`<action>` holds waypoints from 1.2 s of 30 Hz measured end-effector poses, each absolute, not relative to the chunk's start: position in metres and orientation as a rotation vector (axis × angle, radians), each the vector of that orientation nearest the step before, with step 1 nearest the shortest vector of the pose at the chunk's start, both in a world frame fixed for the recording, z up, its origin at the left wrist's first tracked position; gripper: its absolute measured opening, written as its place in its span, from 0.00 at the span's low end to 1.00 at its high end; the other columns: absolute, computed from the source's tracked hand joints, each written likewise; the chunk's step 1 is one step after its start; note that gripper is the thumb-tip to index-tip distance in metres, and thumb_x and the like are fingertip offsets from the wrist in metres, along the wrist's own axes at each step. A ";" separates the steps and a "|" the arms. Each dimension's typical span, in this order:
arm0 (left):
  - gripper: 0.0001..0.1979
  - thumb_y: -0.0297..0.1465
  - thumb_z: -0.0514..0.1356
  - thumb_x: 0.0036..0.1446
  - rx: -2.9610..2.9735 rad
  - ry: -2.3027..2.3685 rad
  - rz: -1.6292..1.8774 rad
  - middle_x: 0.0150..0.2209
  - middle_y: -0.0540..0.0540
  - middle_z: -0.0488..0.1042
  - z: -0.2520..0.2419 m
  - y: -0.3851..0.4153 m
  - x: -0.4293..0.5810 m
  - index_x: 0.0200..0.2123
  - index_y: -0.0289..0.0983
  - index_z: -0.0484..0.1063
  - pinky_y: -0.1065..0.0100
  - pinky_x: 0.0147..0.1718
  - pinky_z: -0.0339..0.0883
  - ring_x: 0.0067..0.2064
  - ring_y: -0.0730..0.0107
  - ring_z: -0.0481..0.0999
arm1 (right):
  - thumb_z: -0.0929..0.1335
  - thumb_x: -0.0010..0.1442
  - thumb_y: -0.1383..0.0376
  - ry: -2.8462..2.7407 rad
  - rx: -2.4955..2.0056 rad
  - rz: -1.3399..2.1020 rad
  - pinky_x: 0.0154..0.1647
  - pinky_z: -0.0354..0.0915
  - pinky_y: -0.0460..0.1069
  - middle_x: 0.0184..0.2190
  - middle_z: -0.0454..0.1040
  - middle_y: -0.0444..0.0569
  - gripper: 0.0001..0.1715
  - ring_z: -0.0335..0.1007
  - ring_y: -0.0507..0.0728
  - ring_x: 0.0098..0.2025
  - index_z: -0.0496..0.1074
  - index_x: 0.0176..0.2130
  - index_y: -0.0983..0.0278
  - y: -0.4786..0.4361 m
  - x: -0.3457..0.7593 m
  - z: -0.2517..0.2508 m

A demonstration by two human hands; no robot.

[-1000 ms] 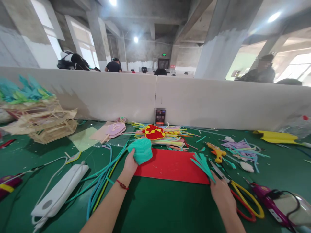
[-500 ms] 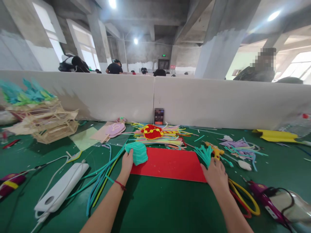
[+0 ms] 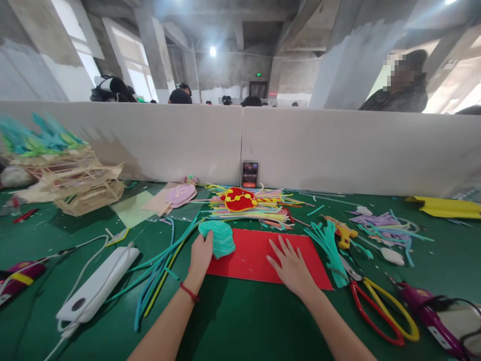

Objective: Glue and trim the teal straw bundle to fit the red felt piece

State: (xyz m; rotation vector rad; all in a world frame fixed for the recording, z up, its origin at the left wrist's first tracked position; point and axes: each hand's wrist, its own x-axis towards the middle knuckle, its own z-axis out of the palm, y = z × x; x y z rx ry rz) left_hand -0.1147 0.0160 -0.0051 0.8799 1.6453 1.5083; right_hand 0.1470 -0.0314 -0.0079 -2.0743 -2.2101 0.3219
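My left hand point(image 3: 202, 250) pinches the lower left edge of a turquoise piece made of fuzzy pipe cleaner rows point(image 3: 218, 238). That piece overlaps the left end of a red rectangular board point(image 3: 251, 260) lying on the green table. Over the board's right half, my right hand point(image 3: 291, 263) is spread palm down with nothing in it. A bunch of cut turquoise pipe cleaners point(image 3: 328, 250) lies just off the board's right end. Scissors with red and yellow handles point(image 3: 379, 301) lie to the right of it.
A yellow glue gun point(image 3: 344, 234) lies behind the scissors. Purple glue guns lie at both sides. A white power strip point(image 3: 99, 283) and long pipe cleaners point(image 3: 165, 271) are on the left. At the back, a red and yellow fuzzy shape point(image 3: 240, 199) rests on many-coloured pipe cleaners, before a white partition point(image 3: 169, 143).
My right hand has left the turquoise bunch and moved left over the red board, fingers spread. The scissors are now uncovered. My left hand still holds the turquoise piece.
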 end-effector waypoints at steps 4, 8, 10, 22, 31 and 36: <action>0.06 0.34 0.63 0.49 0.892 1.503 1.554 0.35 0.42 0.79 0.010 0.010 -0.102 0.30 0.38 0.75 0.55 0.56 0.56 0.54 0.47 0.69 | 0.58 0.64 0.51 -2.146 -2.081 0.446 0.65 0.41 0.64 0.68 0.46 0.49 0.30 0.36 0.63 0.69 0.56 0.63 0.54 -0.027 0.149 -0.002; 0.10 0.34 0.61 0.53 0.833 1.278 1.513 0.39 0.43 0.79 0.019 0.014 -0.083 0.37 0.37 0.75 0.56 0.51 0.64 0.49 0.52 0.74 | 0.61 0.63 0.56 -1.769 -1.912 0.519 0.63 0.48 0.63 0.62 0.60 0.55 0.22 0.51 0.65 0.64 0.73 0.51 0.61 -0.011 0.145 0.006; 0.11 0.35 0.61 0.54 0.802 1.181 1.463 0.41 0.42 0.79 0.020 0.018 -0.071 0.39 0.36 0.75 0.55 0.50 0.66 0.48 0.53 0.75 | 0.58 0.64 0.55 -1.625 -1.751 0.618 0.57 0.58 0.57 0.54 0.70 0.56 0.24 0.64 0.62 0.56 0.74 0.48 0.64 -0.002 0.142 0.006; 0.22 0.45 0.58 0.58 0.518 0.655 1.063 0.48 0.40 0.76 -0.008 0.028 -0.041 0.48 0.34 0.72 0.57 0.52 0.67 0.52 0.55 0.72 | 0.67 0.47 0.39 -1.274 -1.350 1.085 0.17 0.58 0.45 0.20 0.69 0.43 0.30 0.59 0.50 0.18 0.69 0.28 0.63 0.000 0.125 -0.010; 0.17 0.31 0.68 0.49 0.592 0.676 1.110 0.45 0.40 0.77 -0.007 0.022 -0.043 0.43 0.34 0.74 0.60 0.49 0.69 0.49 0.57 0.75 | 0.66 0.48 0.39 -1.213 -1.379 1.245 0.18 0.62 0.46 0.20 0.70 0.45 0.31 0.63 0.51 0.17 0.70 0.29 0.64 -0.005 0.130 -0.002; 0.18 0.33 0.69 0.48 0.611 0.665 1.137 0.45 0.40 0.77 -0.006 0.022 -0.042 0.42 0.34 0.74 0.60 0.48 0.70 0.49 0.56 0.75 | 0.72 0.42 0.46 -1.334 -1.462 1.390 0.17 0.57 0.44 0.20 0.74 0.47 0.26 0.62 0.50 0.18 0.75 0.28 0.66 -0.013 0.125 0.009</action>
